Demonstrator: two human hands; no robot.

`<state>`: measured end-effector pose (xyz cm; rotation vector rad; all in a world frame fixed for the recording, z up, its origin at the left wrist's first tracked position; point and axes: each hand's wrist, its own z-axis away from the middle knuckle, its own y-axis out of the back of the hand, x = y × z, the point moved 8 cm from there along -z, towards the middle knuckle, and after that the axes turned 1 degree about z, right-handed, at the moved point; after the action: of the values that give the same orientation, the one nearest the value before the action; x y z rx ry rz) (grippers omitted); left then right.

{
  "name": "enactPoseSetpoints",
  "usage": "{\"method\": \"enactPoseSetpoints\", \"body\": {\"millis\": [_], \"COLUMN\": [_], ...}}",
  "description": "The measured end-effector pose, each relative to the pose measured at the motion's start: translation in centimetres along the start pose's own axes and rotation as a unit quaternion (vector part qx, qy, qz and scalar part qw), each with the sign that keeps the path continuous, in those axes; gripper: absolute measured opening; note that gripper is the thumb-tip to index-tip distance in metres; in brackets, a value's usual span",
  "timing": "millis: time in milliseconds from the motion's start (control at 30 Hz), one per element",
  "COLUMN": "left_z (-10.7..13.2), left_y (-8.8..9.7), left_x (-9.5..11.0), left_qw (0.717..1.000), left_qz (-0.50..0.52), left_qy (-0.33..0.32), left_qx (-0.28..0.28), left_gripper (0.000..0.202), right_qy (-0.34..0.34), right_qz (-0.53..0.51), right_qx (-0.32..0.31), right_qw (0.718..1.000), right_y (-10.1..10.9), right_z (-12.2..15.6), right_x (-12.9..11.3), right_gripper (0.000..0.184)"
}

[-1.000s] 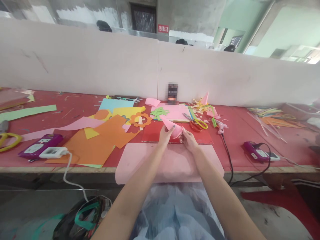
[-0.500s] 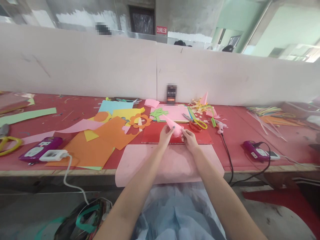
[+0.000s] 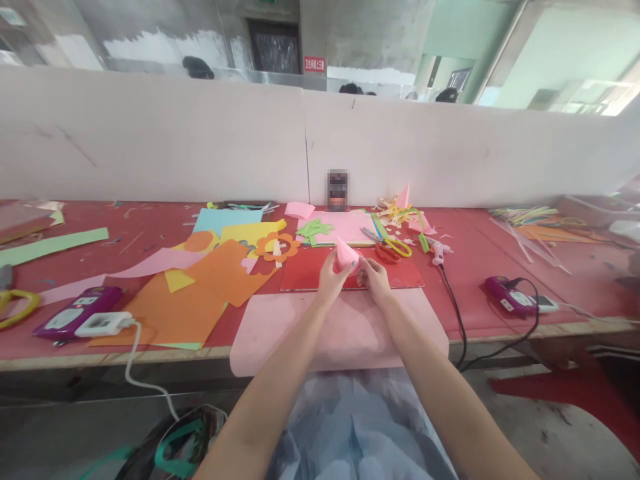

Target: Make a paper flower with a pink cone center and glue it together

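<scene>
1. Head camera looks down on two bare forearms reaching over a red counter [image 3: 475, 267] strewn with coloured paper.
2. The left hand [image 3: 331, 280] has its grip closed on a pink paper cone [image 3: 346, 255]. Thumb and fingers pinch the cone's lower part, and its tip points up and away from the person.
3. The right hand [image 3: 376, 280] has its grip closed on the cone's lower right edge, fingertips touching the paper.
4. The cone is held just above the near edge of a red mat [image 3: 305, 275], about midway along it.
5. A large pink sheet [image 3: 300, 327] lies just in front of the red mat on the person's side and hangs over the counter's edge. Both wrists are above it.
6. Scissors [image 3: 393, 245] with red and yellow handles lie at the mat's far right corner.
7. A glue gun [image 3: 440, 252] sits just right of the mat, and its black cord runs toward the counter's edge.
8. Orange paper [image 3: 200, 300] and yellow sheets overlap to the left of the mat, with an orange flower cutout [image 3: 277, 245] at its far left corner.
9. A purple device [image 3: 75, 310] with a white plug [image 3: 104, 323] lies well left of the mat, and a second purple device [image 3: 505, 295] lies well right of it.
</scene>
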<state>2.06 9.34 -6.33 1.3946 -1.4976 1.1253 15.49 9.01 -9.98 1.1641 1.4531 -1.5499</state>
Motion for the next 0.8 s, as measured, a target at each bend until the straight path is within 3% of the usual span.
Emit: {"method": "enactPoseSetpoints", "body": {"millis": [200, 267, 400, 600, 800], "left_z": [-0.4, -0.7, -1.2, -1.1, -1.1], "left_y": [0.9, 1.6, 1.6, 1.7, 1.5], "left_x": [0.4, -0.7, -3.1, -3.4, -2.5], "left_qw": [0.997, 0.997, 0.992, 0.982, 0.993], "left_qz": [0.065, 0.062, 0.072, 0.097, 0.027], "left_qy": [-0.028, 0.004, 0.097, 0.149, 0.107], "left_qx": [0.028, 0.054, 0.037, 0.056, 0.030], "left_gripper": [0.034, 0.035, 0.038, 0.034, 0.034], "right_qy": [0.011, 0.011, 0.011, 0.000, -0.012], "right_qz": [-0.009, -0.001, 0.000, -0.026, -0.001], "right_qx": [0.014, 0.009, -0.010, -0.034, -0.049], "right_qw": [1.000, 1.000, 1.000, 0.999, 0.999], "right_y": [0.4, 0.3, 0.0, -0.2, -0.7], "right_z": [-0.2, -0.2, -0.2, -0.3, 0.1], "right_x": [0.0, 0.0, 0.2, 0.3, 0.2], "right_gripper": [0.032, 0.032, 0.033, 0.032, 0.031]}}
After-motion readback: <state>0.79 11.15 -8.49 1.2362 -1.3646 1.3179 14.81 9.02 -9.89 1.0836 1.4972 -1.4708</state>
